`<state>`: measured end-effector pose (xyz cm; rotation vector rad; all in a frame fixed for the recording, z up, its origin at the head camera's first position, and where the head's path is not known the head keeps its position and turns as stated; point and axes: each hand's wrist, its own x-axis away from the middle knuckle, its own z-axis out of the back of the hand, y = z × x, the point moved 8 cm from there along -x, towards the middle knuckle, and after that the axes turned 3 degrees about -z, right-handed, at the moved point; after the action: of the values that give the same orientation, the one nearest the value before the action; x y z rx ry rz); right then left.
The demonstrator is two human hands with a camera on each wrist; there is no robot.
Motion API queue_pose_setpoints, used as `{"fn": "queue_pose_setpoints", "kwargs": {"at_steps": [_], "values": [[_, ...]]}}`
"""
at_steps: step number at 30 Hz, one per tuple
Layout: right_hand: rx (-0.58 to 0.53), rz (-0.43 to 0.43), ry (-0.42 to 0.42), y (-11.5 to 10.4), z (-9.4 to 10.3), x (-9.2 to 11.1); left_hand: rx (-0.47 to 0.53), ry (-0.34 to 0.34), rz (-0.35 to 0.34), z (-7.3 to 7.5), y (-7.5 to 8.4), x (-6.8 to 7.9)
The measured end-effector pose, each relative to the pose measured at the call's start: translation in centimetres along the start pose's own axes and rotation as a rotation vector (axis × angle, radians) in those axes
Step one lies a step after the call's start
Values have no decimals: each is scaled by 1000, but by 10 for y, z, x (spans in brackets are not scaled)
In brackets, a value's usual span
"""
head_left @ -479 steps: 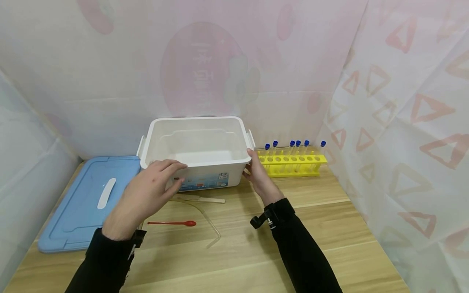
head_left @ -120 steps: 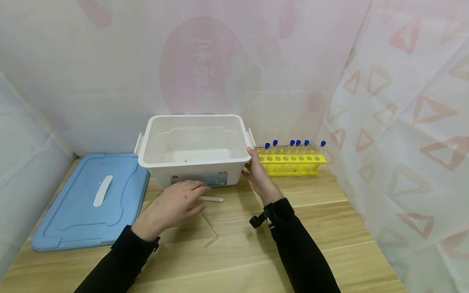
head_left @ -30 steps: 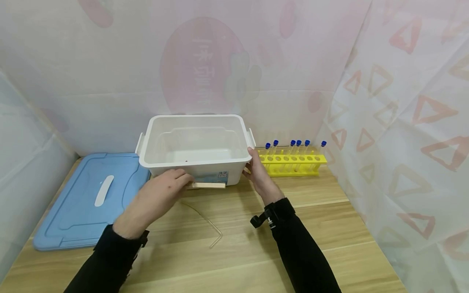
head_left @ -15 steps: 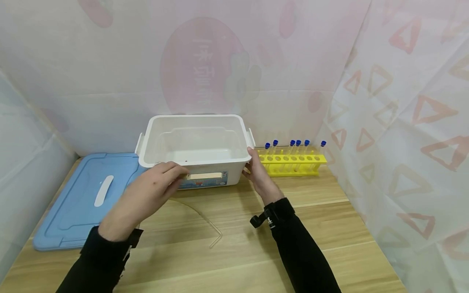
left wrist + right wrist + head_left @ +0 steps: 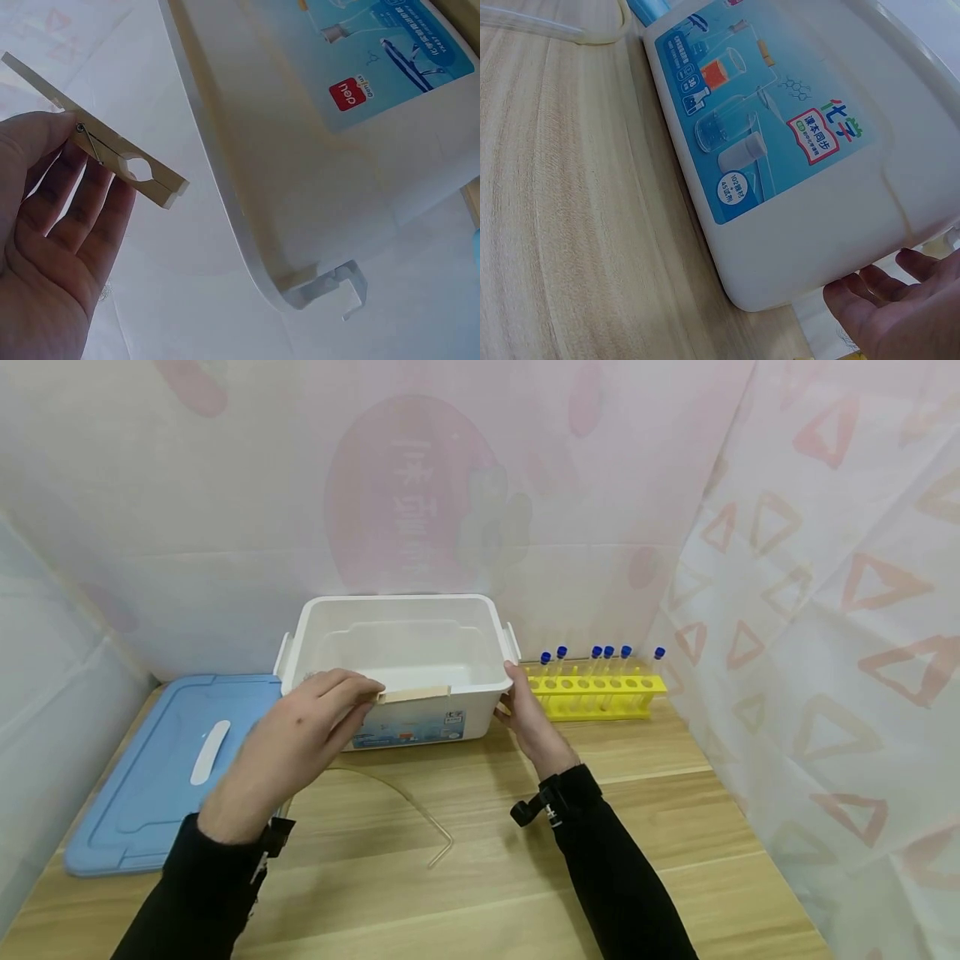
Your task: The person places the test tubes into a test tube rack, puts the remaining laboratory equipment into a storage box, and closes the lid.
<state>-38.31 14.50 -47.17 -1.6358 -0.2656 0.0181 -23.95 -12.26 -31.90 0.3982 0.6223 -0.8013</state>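
My left hand (image 5: 300, 735) pinches a wooden test tube clamp (image 5: 124, 154) between thumb and fingers. The clamp has a metal spring and a round hole in its jaws; in the head view its long end overlaps the front rim of a white plastic box (image 5: 420, 718). With thumb at the rim and fingers below, my right hand (image 5: 531, 718) grips the box's right front corner. A blue chemistry label (image 5: 735, 112) covers much of the box's front wall. On the table before the box lies a bent clear tube (image 5: 431, 817) joined to yellowish tubing.
A blue lid (image 5: 142, 785) with a white handle lies left of the box. Right of the box stands a yellow test tube rack (image 5: 600, 706) with several blue-capped tubes. Printed curtains enclose the wooden table (image 5: 480, 902) at the back and sides.
My left hand has lifted the test tube clamp from the table up to the box's front rim. The red spoon seen earlier is gone from the table. My right hand stays at the corner.
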Motion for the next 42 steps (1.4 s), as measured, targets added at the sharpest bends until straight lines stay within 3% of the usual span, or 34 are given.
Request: {"fn": "queue_pose_setpoints", "kwargs": {"at_steps": [9,20,30,37,42], "values": [[-11,-6,14,2,2,-1,-11,34,34,-4,-18,-18],[1,12,9,0,1,2,17,-25,54,-25,-53,-34],[-6,11,13,1,2,0,56,-159,115,-49,-81,-47],[-1,15,-1,1,1,-1,63,-280,204,-69,-103,-50],[-1,12,3,1,0,-1,123,-367,283,-82,-121,-51]]}}
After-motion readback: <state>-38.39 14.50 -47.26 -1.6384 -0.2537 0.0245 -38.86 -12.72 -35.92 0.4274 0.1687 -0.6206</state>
